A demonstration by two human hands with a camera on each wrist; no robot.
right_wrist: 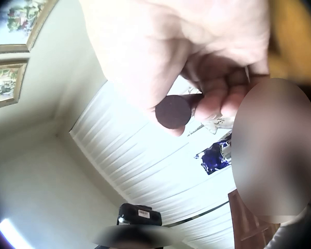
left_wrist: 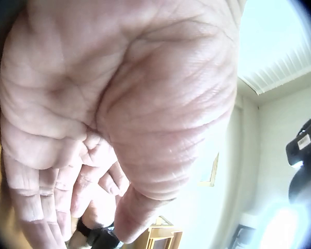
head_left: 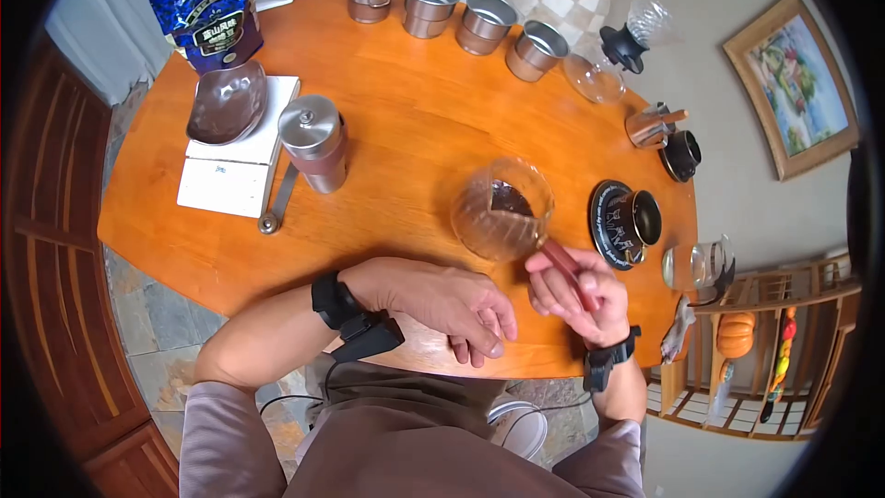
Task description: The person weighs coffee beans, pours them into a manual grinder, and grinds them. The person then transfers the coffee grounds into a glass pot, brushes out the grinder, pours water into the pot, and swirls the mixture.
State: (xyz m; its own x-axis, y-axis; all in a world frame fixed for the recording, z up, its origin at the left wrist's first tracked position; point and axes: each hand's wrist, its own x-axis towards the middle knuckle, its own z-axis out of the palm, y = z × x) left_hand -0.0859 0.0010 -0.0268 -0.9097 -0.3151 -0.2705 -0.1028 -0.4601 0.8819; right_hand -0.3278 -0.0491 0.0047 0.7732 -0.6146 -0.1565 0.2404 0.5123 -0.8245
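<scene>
In the head view a glass pot (head_left: 479,221) with dark liquid inside is held by its reddish-brown handle (head_left: 567,269). My right hand (head_left: 590,300) grips that handle, fingers curled round it. The right wrist view shows the round handle end (right_wrist: 173,111) between thumb and fingers of the right hand (right_wrist: 197,46). My left hand (head_left: 442,304) rests at the table's front edge, left of the pot, holding nothing, its fingers loosely bent. Its palm fills much of the left wrist view, the left hand (left_wrist: 114,104) relaxed.
Left on the table (head_left: 396,175) are a grinder (head_left: 318,152), a brown dish (head_left: 226,106), a white scale (head_left: 221,186) and a blue bag (head_left: 207,9). Several metal cups (head_left: 430,7) line the back. A black cup (head_left: 645,218) on a saucer (head_left: 605,221) and a glass (head_left: 687,267) stand right.
</scene>
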